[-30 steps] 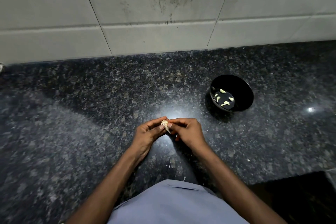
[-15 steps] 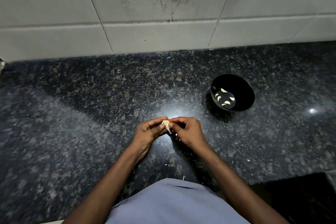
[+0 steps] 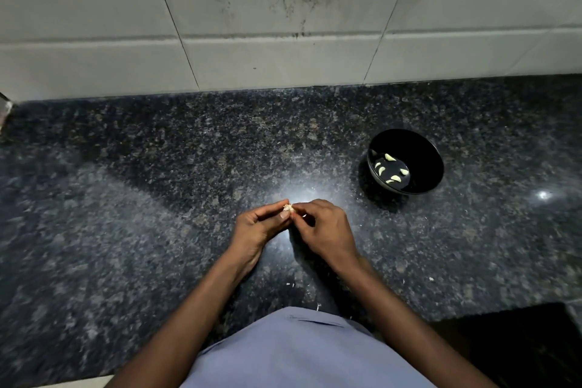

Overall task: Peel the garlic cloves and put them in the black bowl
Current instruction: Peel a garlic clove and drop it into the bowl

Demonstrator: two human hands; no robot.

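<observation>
A small pale garlic clove point(image 3: 287, 207) with papery skin is pinched between the fingertips of both hands over the middle of the counter. My left hand point(image 3: 256, 230) holds it from the left with thumb and fingers curled. My right hand point(image 3: 324, 230) pinches it from the right; most of the clove is hidden by the fingers. The black bowl point(image 3: 422, 148) stands to the right and a little farther back, with several peeled cloves point(image 3: 390, 168) lying in its bottom.
The dark speckled granite counter point(image 3: 157, 198) runs back to a white tiled wall point(image 3: 252, 25). Small bits of garlic skin point(image 3: 318, 306) lie near the front edge by my blue shirt. The counter's front edge drops off at the lower right.
The hands have stayed in place, with the fingers shifting slightly on the clove. Less of the clove shows between the fingertips now.
</observation>
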